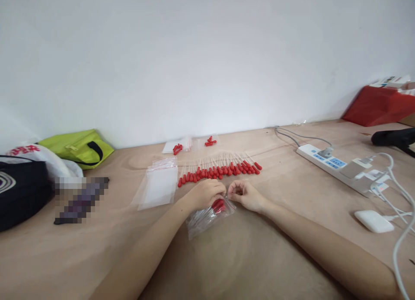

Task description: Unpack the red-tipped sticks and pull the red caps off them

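Note:
A clear plastic zip bag [198, 227] lies on the table in front of me, with several thin pale sticks with red bulb tips [219, 205] inside. My left hand [205, 193] is closed on the bag's upper edge, its fingers bent over it. At the bag's upper right corner, my right hand [248, 197] has its thumb and fingers curled together in a pinch on the edge. Just beyond both hands lies a long row of loose red-tipped sticks [223, 170], red ends toward me. Flat clear zip bags [159, 188] lie in a stack left of the row.
By the wall lie two small bags with red pieces [177, 149]. On the right are a power strip [324, 159] with plugs and cables and a white charger case [374, 221]. A green bag [76, 146] and a black bag [24, 192] stand left. A red bag [378, 105] stands far right.

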